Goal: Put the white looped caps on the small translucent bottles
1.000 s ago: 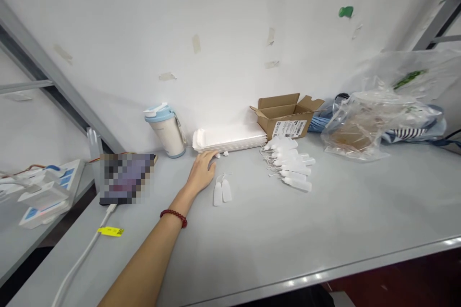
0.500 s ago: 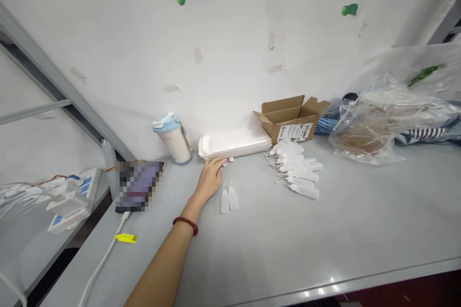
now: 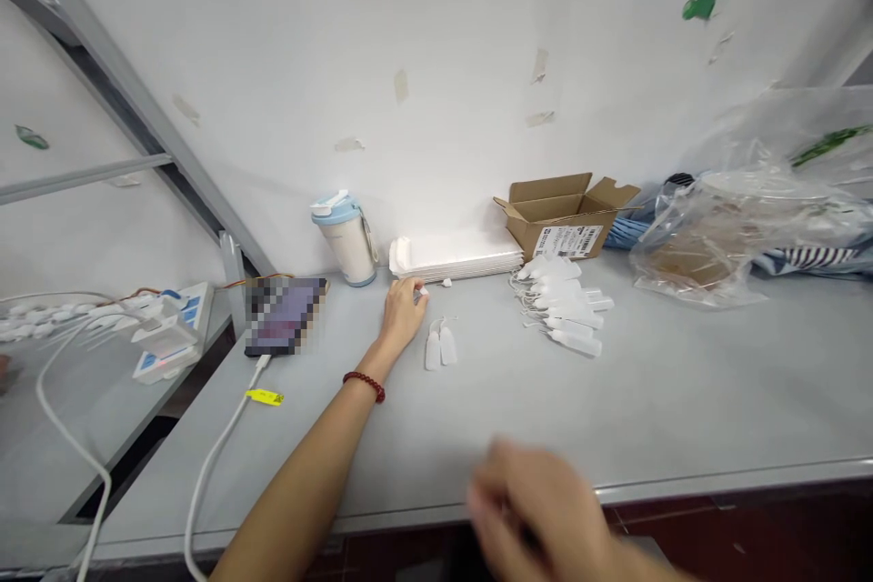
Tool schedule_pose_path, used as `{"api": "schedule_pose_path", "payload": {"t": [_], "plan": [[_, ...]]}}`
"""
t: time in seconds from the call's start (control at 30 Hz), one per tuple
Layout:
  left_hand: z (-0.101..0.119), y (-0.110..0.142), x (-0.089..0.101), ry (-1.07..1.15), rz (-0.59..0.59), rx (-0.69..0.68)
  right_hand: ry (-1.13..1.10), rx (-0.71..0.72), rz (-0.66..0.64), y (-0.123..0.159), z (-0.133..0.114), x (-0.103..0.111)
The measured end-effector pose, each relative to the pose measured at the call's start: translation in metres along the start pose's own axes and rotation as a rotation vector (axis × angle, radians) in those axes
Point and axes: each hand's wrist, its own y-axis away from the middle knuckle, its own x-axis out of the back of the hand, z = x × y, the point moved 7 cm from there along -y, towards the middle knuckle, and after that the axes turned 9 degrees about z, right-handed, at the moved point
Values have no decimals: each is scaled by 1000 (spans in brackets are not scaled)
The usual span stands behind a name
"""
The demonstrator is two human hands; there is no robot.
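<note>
My left hand reaches to the back of the grey table, its fingers closed on a small white piece whose kind I cannot make out. A similar white piece lies just to the right, by the stack of flat white sheets. Two small white tags with strings lie side by side below the fingers. Farther right is a heap of several like tags, strings to the left. Over the table's front edge hovers my right hand, smeared by motion; whether it holds anything does not show.
An open cardboard box stands behind the heap. A tumbler is at the wall, left of the sheets. A phone on a cable and a power strip lie at the left. Clear plastic bagging fills the back right.
My right hand has come into view at the bottom. My left fingers have drawn together around the small white piece. The view has shifted, so the table things sit slightly right and higher.
</note>
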Motion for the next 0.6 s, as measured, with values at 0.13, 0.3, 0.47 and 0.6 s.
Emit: {"api": "schedule_pose_path", "payload": {"t": [0.13,0.3,0.47,0.6], "plan": [[8,1,8,28,51,2,1,-415,32,-90,61,20],[18,4,14,84,115,-19,272,-470,-119,-111,101,2],[28,5,17,114,103,-52,487,-395,-252,-100,106,2],[40,7,23,192,124,-21,521,-337,-308,-105,111,13]]}}
